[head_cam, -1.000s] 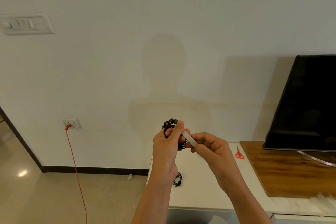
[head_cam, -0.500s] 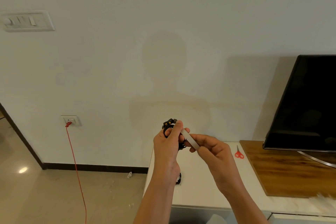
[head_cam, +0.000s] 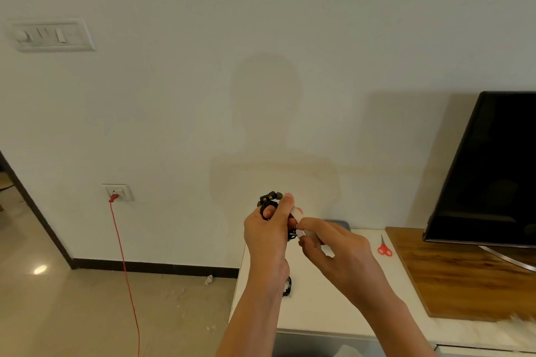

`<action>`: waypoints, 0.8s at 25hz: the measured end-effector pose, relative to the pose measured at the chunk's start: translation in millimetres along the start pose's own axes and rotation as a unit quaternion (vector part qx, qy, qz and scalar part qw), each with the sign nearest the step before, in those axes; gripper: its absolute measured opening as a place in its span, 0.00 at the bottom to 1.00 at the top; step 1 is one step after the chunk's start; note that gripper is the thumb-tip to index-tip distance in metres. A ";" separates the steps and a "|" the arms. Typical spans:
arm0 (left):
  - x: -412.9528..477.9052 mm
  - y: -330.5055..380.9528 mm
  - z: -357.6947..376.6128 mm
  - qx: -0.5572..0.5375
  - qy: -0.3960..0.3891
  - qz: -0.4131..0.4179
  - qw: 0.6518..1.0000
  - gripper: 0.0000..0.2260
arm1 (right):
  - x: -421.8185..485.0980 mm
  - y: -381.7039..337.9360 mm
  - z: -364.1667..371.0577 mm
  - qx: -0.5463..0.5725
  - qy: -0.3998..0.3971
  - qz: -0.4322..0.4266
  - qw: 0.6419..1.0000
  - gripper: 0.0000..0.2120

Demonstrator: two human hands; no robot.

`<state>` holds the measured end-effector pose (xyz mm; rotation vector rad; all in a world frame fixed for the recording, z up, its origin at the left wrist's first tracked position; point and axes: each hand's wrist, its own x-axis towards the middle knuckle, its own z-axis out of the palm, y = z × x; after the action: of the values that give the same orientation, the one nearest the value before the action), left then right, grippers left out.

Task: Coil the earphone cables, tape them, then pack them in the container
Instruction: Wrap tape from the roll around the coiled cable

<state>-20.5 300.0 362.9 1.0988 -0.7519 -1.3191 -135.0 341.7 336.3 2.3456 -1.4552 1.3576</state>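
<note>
Head view: both hands raised above the white table [head_cam: 319,310], taping a coil.

I read the left hand [head_cam: 268,236] as curled round the coiled black earphone [head_cam: 269,202], earbud tips poking out above the forefinger, the bundle held up in front of the wall, clear of the table. The right hand [head_cam: 340,253] pinches a pale strip of tape [head_cam: 298,214] between thumb and forefinger; the strip runs up to the coil and meets it just beside the left fingertips. A second black coil [head_cam: 287,287] lies on the table, partly hidden behind the left wrist. Red scissors [head_cam: 384,249] lie near the wooden board [head_cam: 464,278] under the TV [head_cam: 490,171]. A grey object [head_cam: 339,223] shows behind the right hand; I cannot tell what it is.
</note>
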 end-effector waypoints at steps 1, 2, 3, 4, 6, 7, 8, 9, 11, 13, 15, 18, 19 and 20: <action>0.1 1.3 0.0 0.003 0.002 0.001 1.000 0.10 | -1.0 0.8 1.0 -0.009 0.013 0.003 1.000 0.15; -0.7 3.3 0.4 0.006 0.004 0.003 1.000 0.10 | -1.5 1.3 1.6 -0.015 0.026 0.003 1.000 0.14; -1.5 4.4 0.8 0.010 0.004 0.007 1.000 0.11 | -2.0 1.8 1.7 -0.017 0.037 -0.002 0.999 0.11; -2.9 5.2 1.0 0.019 -0.001 0.014 1.000 0.12 | -2.1 2.4 1.7 -0.012 0.043 -0.009 0.999 0.09; -5.8 5.7 0.3 0.052 -0.029 0.033 0.998 0.14 | -0.7 3.6 0.1 0.008 0.052 -0.019 0.998 0.05; -7.4 6.0 -0.7 0.068 -0.053 0.042 0.995 0.15 | 0.5 4.2 -1.5 0.019 0.058 -0.010 0.998 0.05; -8.8 6.4 -1.8 0.080 -0.079 0.050 0.992 0.16 | 2.1 4.4 -3.5 0.031 0.061 0.006 0.998 0.07; -9.8 7.3 -2.9 0.090 -0.101 0.055 0.989 0.15 | 3.6 4.8 -5.7 0.042 0.061 0.022 0.997 0.10; -10.0 10.5 -4.9 0.103 -0.126 0.057 0.985 0.11 | 5.7 4.6 -9.0 0.063 0.053 0.037 0.996 0.13; -10.3 13.1 -5.4 0.107 -0.140 0.050 0.983 0.09 | 6.8 4.6 -10.9 0.077 0.048 0.036 0.995 0.14; -10.8 12.7 -4.5 0.091 -0.140 0.035 0.985 0.03 | 6.6 6.5 -11.8 0.076 0.053 0.026 0.995 0.11; -12.2 10.5 -2.1 0.061 -0.135 0.018 0.989 0.10 | 4.1 9.2 -10.0 0.048 0.067 -0.003 0.997 0.08; -12.6 10.1 -1.3 0.054 -0.131 0.015 0.990 0.11 | 3.4 9.3 -9.3 0.047 0.071 -0.002 0.996 0.09; -12.8 9.5 -0.8 0.047 -0.127 0.014 0.991 0.11 | 3.1 8.1 -9.1 0.058 0.074 0.007 0.996 0.10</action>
<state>-18.2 311.9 373.5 1.0003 -1.0243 -1.4271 -146.4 339.3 341.0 2.2482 -1.3895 1.6217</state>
